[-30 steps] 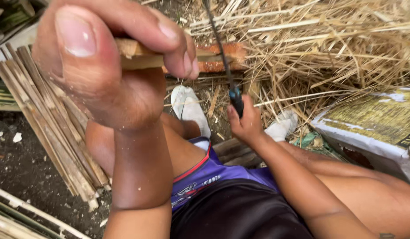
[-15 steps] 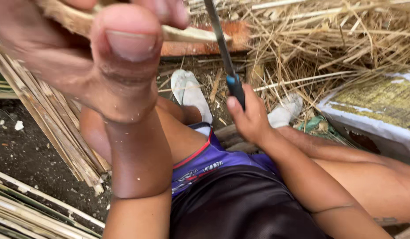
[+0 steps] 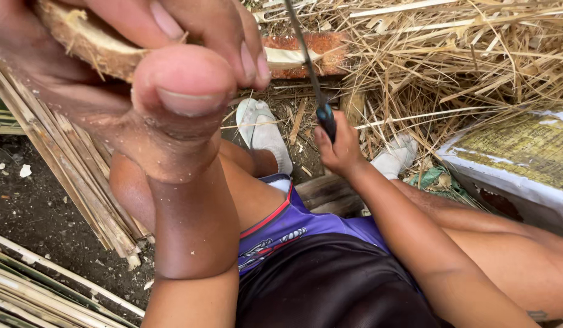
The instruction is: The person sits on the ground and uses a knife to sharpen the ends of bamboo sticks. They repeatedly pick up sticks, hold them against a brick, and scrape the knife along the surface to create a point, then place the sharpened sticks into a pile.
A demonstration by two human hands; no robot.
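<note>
Two hands working, both ours. Left hand (image 3: 141, 103) gripping fibrous husk piece (image 3: 87, 42) close to camera, upper left, fingers curling over top, thumb pressing from below. Right hand (image 3: 339, 149) closing fingers around blue handle of thin dark blade (image 3: 302, 51), blade tilting up toward husk. We are sitting among dry straw (image 3: 463, 61); split bamboo strips (image 3: 68, 176) lying at left.

Dark dirt ground (image 3: 32, 212) here, with a bundle of split bamboo strips (image 3: 68, 170) lying on the left, dry straw (image 3: 463, 67) piled far right, white sack (image 3: 512, 170) beside it.
</note>
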